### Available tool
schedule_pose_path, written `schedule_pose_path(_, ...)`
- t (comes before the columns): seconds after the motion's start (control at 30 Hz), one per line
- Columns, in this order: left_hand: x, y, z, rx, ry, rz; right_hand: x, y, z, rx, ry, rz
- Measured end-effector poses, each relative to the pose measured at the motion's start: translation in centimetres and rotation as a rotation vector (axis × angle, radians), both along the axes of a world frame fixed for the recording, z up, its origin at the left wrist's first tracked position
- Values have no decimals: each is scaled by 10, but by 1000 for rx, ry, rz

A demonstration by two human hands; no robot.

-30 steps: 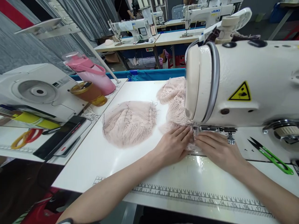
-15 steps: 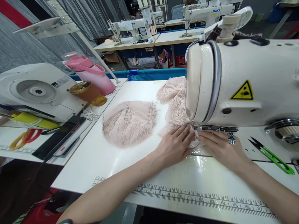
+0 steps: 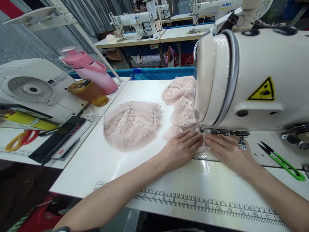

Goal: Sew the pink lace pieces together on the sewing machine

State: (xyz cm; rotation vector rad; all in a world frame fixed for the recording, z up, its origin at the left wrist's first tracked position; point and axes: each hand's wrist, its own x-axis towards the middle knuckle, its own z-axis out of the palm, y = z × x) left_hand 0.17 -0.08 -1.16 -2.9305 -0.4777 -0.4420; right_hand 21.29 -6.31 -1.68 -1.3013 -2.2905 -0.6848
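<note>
A white sewing machine (image 3: 253, 77) fills the right of the view. Under its head lies a pale pink lace piece (image 3: 181, 109), running back along the table. My left hand (image 3: 181, 149) lies flat on the lace, fingers stretched toward the presser foot. My right hand (image 3: 228, 153) rests opposite it, fingers together and pressing the lace edge just in front of the needle. Both hands nearly touch at the fingertips. A second rounded pink lace piece (image 3: 132, 125) lies flat to the left, apart from my hands.
Green thread snips (image 3: 281, 161) lie at the right by the machine base. A pink bottle (image 3: 90, 72), an amber cup (image 3: 87, 91), a control panel (image 3: 60, 138) and a white machine (image 3: 31, 90) stand left. A printed ruler (image 3: 205, 204) runs along the table's (image 3: 101, 164) front edge.
The head camera has moved closer and tipped a little, so the machine looks bigger. My hands stay on the lace at the needle, shifted slightly forward.
</note>
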Motion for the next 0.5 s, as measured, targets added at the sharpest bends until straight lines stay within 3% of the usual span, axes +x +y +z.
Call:
schedule_pose_path(0.2, -8, 6, 1, -66, -22, -65, -1, -4, -2, -139, 14, 85)
schedule_pose_path(0.5, -12, 10, 4, -52, -28, -52, -4, 0, -5, -136, -9, 143)
